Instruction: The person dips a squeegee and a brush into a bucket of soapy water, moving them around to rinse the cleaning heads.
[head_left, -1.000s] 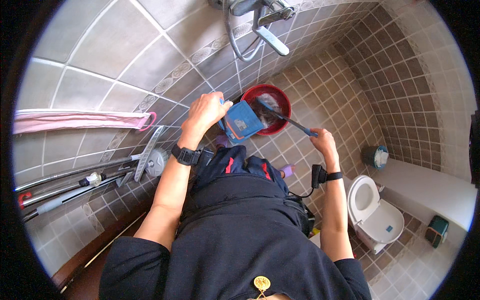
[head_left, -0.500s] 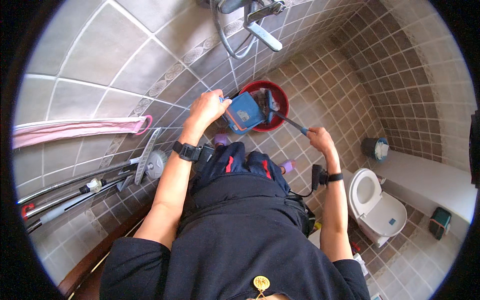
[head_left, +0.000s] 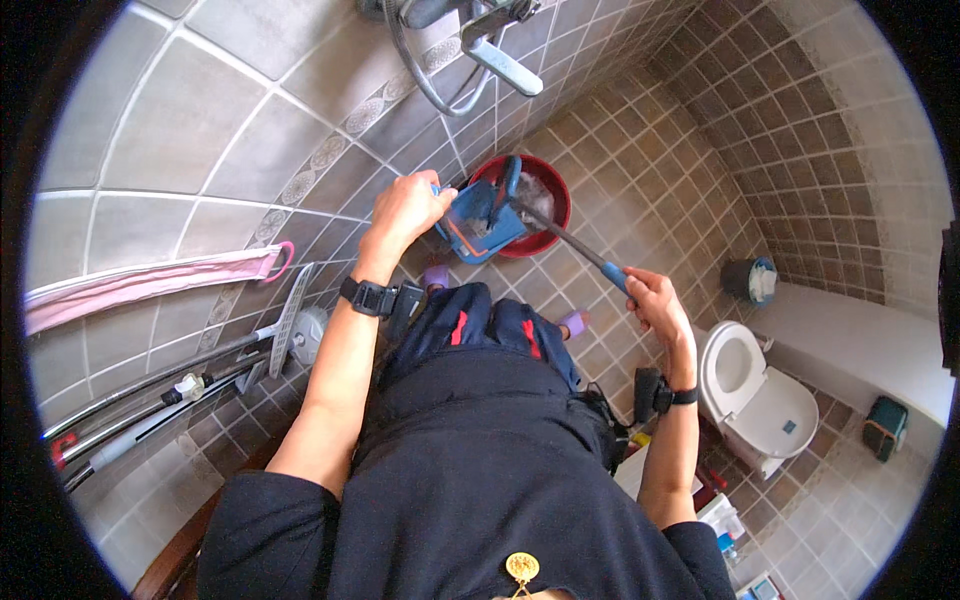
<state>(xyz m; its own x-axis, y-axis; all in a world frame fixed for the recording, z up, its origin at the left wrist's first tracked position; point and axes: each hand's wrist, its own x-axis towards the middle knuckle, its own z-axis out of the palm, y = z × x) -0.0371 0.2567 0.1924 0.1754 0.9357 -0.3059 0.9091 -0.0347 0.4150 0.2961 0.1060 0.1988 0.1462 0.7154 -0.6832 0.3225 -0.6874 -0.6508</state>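
Note:
A blue dustpan (head_left: 480,243) with an orange edge is tilted at the near-left rim of a red basin (head_left: 566,215), partly over it. My left hand (head_left: 408,212) is closed round the dustpan's handle. My right hand (head_left: 657,300) grips the blue end of a grey broom handle (head_left: 572,240). The blue broom head (head_left: 512,178) is over the basin, its dark bristles against or just above the inside of the dustpan; I cannot tell whether they touch. Whitish, sudsy-looking water (head_left: 538,198) shows in the basin.
Above the basin, a shower tap (head_left: 505,65) juts from the tiled wall. A pink cloth (head_left: 150,285) and several poles (head_left: 165,405) are at the left. To the right stand a toilet (head_left: 765,410) and a small waste bin (head_left: 745,280). My slippered feet are close to the basin.
The broom head has moved left and up from the basin's middle onto the dustpan. My right hand has shifted slightly right and nearer to me. My left hand still holds the dustpan.

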